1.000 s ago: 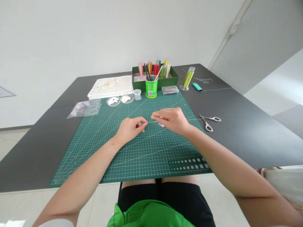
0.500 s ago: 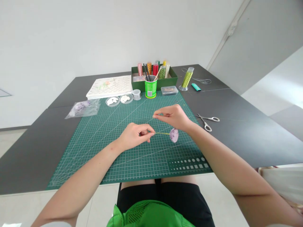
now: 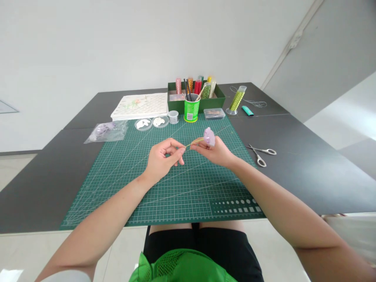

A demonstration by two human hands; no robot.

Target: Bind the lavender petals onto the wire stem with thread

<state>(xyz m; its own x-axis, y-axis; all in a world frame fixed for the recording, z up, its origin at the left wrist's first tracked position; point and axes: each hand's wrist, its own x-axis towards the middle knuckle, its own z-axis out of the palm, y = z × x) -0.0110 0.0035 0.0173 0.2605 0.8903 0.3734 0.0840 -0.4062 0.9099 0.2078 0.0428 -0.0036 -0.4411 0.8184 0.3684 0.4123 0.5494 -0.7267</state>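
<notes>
A pale purple artificial flower [image 3: 209, 136] with a thin yellow-green stem is held above the green cutting mat [image 3: 152, 203]. My left hand [image 3: 164, 157] pinches the stem's end between thumb and fingertip, its other fingers loosely curled. Close to it on the right, my right hand [image 3: 213, 150] has thumb and fingers pressed together at the stem. The flower head stands over the back of that hand, hiding part of it. Whether the right fingers also hold a thread, I cannot make out.
Behind the mat stand a green can [image 3: 191, 111] of sticks, a green box [image 3: 219, 98] of thread spools and a clear case [image 3: 214, 113]. Scissors [image 3: 261, 156] and a lime thread spool [image 3: 237, 100] are on the right. A plastic bag [image 3: 106, 131] lies left, near small dishes [image 3: 143, 124].
The flower has swung up and away from me, its head now over my right hand. My left hand has risen slightly, and my right fingers have come down to the stem.
</notes>
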